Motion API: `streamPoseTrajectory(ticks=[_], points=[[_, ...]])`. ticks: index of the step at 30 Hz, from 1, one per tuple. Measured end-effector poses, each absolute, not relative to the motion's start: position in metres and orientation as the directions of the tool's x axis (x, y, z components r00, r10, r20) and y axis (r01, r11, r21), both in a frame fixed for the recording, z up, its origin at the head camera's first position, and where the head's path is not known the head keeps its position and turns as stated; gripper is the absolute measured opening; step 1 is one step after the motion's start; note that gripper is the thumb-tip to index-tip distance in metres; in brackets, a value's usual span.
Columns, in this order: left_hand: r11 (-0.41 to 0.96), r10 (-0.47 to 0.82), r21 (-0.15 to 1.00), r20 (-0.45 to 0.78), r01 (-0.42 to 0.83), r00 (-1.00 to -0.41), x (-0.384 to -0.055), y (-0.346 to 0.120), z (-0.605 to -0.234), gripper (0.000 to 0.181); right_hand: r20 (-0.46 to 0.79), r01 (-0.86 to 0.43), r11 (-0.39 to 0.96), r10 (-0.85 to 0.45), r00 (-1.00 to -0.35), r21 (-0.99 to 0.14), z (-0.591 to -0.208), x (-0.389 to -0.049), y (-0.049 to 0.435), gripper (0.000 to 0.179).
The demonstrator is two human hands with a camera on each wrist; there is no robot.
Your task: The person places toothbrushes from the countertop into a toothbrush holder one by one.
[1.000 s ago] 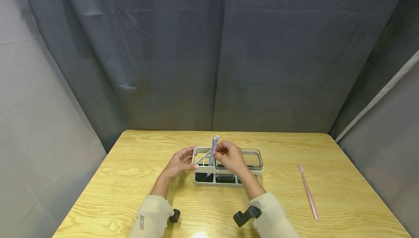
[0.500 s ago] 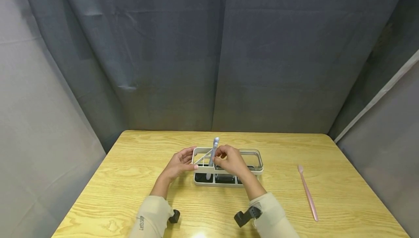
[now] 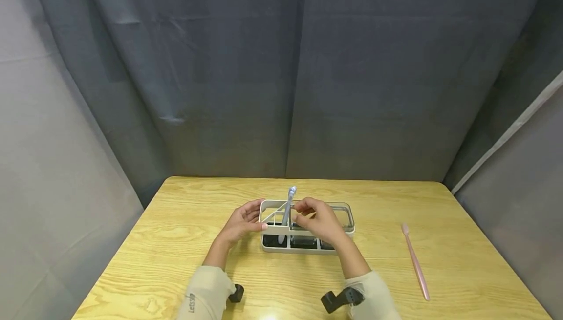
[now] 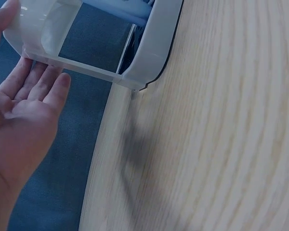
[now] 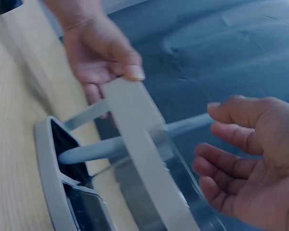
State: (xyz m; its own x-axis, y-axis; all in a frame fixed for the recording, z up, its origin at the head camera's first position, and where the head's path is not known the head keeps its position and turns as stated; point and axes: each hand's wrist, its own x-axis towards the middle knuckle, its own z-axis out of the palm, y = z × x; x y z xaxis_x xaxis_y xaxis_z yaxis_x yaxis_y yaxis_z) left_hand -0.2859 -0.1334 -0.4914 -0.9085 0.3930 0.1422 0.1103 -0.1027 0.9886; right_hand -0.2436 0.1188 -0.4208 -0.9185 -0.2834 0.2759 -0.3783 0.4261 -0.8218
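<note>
A white toothbrush holder (image 3: 277,230) with a black base stands in the middle of the table. Its left end is held by my left hand (image 3: 241,221), thumb at the front and fingers behind. A pale blue-lilac toothbrush (image 3: 287,214) stands slightly tilted in a left slot, head up; in the right wrist view its handle end (image 5: 94,150) is down in the black base. My right hand (image 3: 323,222) is just right of the toothbrush, fingers loosely bent with nothing between them. The left wrist view shows left fingertips (image 4: 55,79) against the frame's rail.
A pink toothbrush (image 3: 415,264) lies on the wooden table (image 3: 466,242) at the right. Clear plastic (image 3: 345,208) with a rounded rim fills the holder's right part. A grey curtain (image 3: 228,90) hangs behind the table.
My right fingers have let go of the blue-lilac toothbrush and drawn away to the right. The toothbrush has sunk a little and leans slightly more rightward. My left hand has stayed on the holder.
</note>
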Motion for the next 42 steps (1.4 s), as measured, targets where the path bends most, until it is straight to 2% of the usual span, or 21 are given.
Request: streamPoseTrajectory(ticks=[6, 10, 26, 32, 42], points=[[-0.099, 0.388, 0.989, 0.138, 0.108, -0.911, -0.284, -0.133, -0.490, 0.074, 0.263, -0.406, 0.329, -0.401, -0.878, -0.853, -0.417, -0.236, 0.147, 0.032], [-0.096, 0.391, 0.989, 0.140, 0.111, -0.910, -0.284, -0.134, -0.489, 0.074, 0.252, -0.400, 0.288, -0.437, -0.863, -0.870, -0.413, -0.233, 0.166, 0.038], [-0.067, 0.395, 0.986, 0.165, 0.151, -0.904, -0.283, -0.138, -0.485, 0.074, 0.242, -0.375, 0.259, -0.430, -0.870, -0.890, -0.413, -0.225, 0.229, 0.044], [-0.062, 0.393, 0.987, 0.163, 0.150, -0.905, -0.283, -0.141, -0.484, 0.073, 0.204, -0.327, 0.259, -0.409, -0.890, -0.909, -0.412, -0.224, 0.246, 0.048], [-0.052, 0.397, 0.990, 0.143, 0.133, -0.907, -0.285, -0.141, -0.484, 0.072, 0.158, -0.266, 0.295, -0.343, -0.926, -0.918, -0.416, -0.221, 0.269, 0.043]])
